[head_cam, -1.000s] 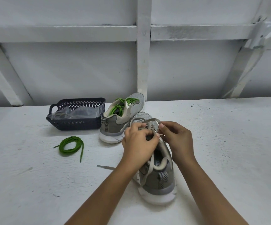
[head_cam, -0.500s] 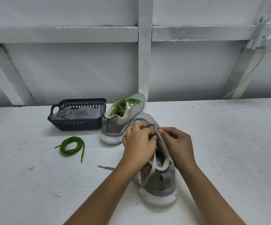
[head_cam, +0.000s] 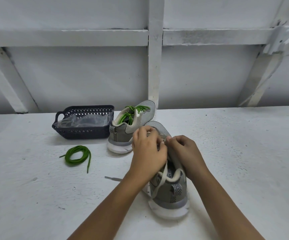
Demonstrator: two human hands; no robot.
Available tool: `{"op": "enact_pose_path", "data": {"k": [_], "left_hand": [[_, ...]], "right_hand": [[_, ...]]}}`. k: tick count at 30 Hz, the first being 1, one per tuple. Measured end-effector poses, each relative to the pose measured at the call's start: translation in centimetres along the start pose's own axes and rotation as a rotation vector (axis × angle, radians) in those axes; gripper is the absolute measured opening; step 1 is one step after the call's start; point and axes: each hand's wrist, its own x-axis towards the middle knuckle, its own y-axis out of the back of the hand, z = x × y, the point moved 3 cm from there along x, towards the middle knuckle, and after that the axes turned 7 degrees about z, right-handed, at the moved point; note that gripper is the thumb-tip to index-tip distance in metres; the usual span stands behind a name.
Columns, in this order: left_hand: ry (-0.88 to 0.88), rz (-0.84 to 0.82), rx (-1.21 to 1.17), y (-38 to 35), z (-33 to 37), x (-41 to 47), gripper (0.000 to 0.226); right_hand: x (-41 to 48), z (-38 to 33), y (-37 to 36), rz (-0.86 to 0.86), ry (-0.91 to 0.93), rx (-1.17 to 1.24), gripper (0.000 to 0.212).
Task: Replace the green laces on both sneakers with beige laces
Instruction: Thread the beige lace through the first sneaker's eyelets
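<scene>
Loose green lace (head_cam: 76, 155) lies coiled on the tabletop (head_cam: 36, 196); the far sneaker (head_cam: 128, 130) is green-laced. Over the near sneaker (head_cam: 170, 194), left hand (head_cam: 149, 153) and right hand (head_cam: 186, 153) pinch the beige lace (head_cam: 159, 184): limp, light, probably best gripped near its stiff tip.

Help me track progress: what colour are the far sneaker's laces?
Green laces, clearest in the head view.

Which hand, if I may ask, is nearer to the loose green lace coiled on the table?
Left. The left hand is right of the green lace; the right hand is farther right, beyond it.
</scene>
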Motion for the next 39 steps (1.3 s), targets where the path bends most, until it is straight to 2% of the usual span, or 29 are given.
{"op": "enact_pose_path", "data": {"k": [3, 6, 10, 13, 15, 18, 20, 22, 23, 25, 27, 29, 32, 34, 35, 36, 39], "left_hand": [[0.030, 0.082, -0.162, 1.4, -0.2, 0.0, 0.010], [0.257, 0.043, -0.647, 2.8, -0.9, 0.0, 0.017], [0.434, 0.124, -1.104, 4.4, -1.9, 0.1, 0.020], [0.527, 0.240, -1.244, 7.2, -2.8, 1.0, 0.025], [0.564, 0.334, -1.066, 9.6, -4.0, 2.0, 0.028], [0.539, 0.356, -0.542, 11.7, -5.6, 2.9, 0.027], [0.426, 0.246, -0.225, 11.6, -5.2, 2.8, 0.022], [0.278, 0.035, 0.034, 10.0, -3.9, 2.0, 0.009], [0.202, -0.055, 0.149, 9.0, -3.2, 1.5, 0.011], [0.032, -0.133, 0.296, 7.1, -1.7, 0.9, 0.034], [-0.112, -0.132, 0.345, 5.4, -0.2, 0.6, 0.036], [-0.178, -0.147, 0.423, 3.9, 0.7, 0.4, 0.030], [-0.297, -0.092, 0.459, 3.0, 1.4, 0.4, 0.013], [-0.323, -0.010, 0.395, 3.3, 0.9, 0.6, 0.010], [-0.295, -0.024, 0.329, 3.6, 0.7, 0.6, 0.012], [-0.262, -0.061, 0.233, 3.9, 0.6, 0.5, 0.014], [-0.095, -0.322, -0.140, 5.1, 0.7, 0.5, 0.016]], "right_hand": [[0.0, -0.1, 0.0, 0.005, -0.017, -0.020, 0.029], [-0.1, -0.2, -0.1, 0.001, -0.030, -0.034, 0.028], [-0.3, -0.7, -0.3, -0.013, -0.009, -0.084, 0.021], [-0.5, -0.8, -0.2, -0.021, -0.022, -0.074, 0.019], [-0.5, -0.9, -0.2, -0.014, -0.026, -0.072, 0.016], [-0.6, -0.9, -0.2, -0.001, -0.019, -0.078, 0.014], [-0.7, -1.0, -0.2, 0.005, -0.011, -0.081, 0.015], [-0.8, -1.0, -0.2, 0.009, -0.001, -0.082, 0.016], [-0.8, -1.0, -0.2, 0.012, 0.004, -0.083, 0.016], [-0.8, -0.9, -0.2, 0.016, 0.010, -0.087, 0.017], [-0.8, -0.9, -0.1, 0.020, 0.016, -0.083, 0.017], [-0.8, -0.9, -0.2, 0.021, 0.029, -0.079, 0.016], [-0.8, -1.0, -0.2, 0.010, 0.038, -0.094, 0.013], [-0.7, -0.9, -0.2, 0.001, 0.030, -0.087, 0.011], [-0.7, -0.9, -0.3, -0.002, 0.023, -0.069, 0.010], [-0.7, -0.9, -0.3, -0.006, 0.014, -0.047, 0.010], [-0.6, -0.9, -0.4, -0.017, -0.005, -0.022, 0.011]]}}
